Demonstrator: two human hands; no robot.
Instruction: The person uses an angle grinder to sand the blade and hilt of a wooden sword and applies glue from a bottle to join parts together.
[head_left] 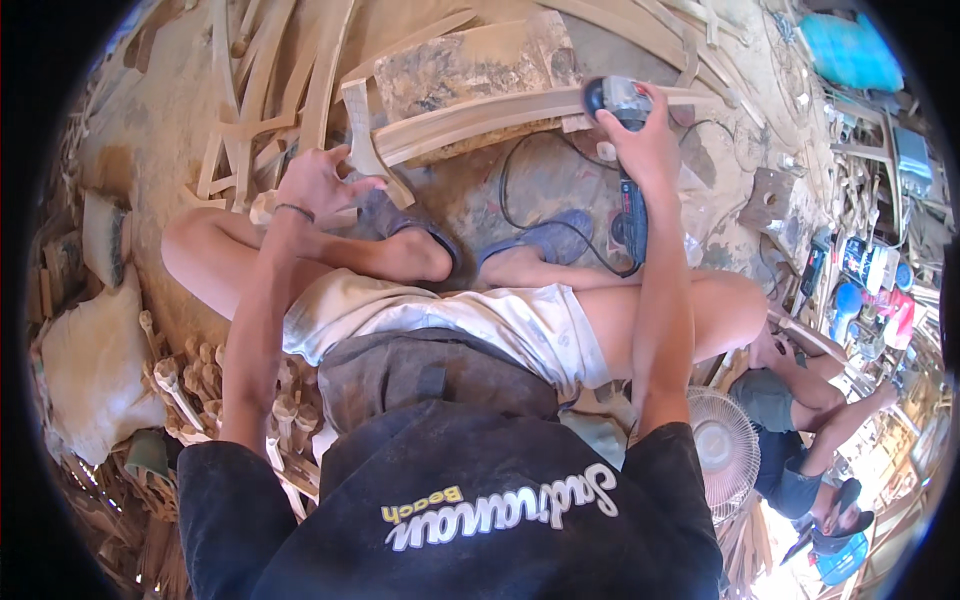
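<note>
My right hand (645,145) is wrapped round the head of an angle grinder (632,205), whose dark body hangs down toward my foot. Its round dark disc rests at or just over a long curved wooden piece (480,118) with grooves along it. At that piece's left end, a short curved crosspiece (362,135) sticks out toward me. My left hand (318,185) is beside this crosspiece, thumb and fingers apart, with nothing visible between them. Whether its fingertips touch the wood, I cannot tell.
A dusty wooden block (470,65) lies behind the long piece. The grinder's black cord (505,185) loops by my sandals (545,240). Wooden strips (265,75) pile up at far left. A fan (715,450) stands at right, near another person (800,410).
</note>
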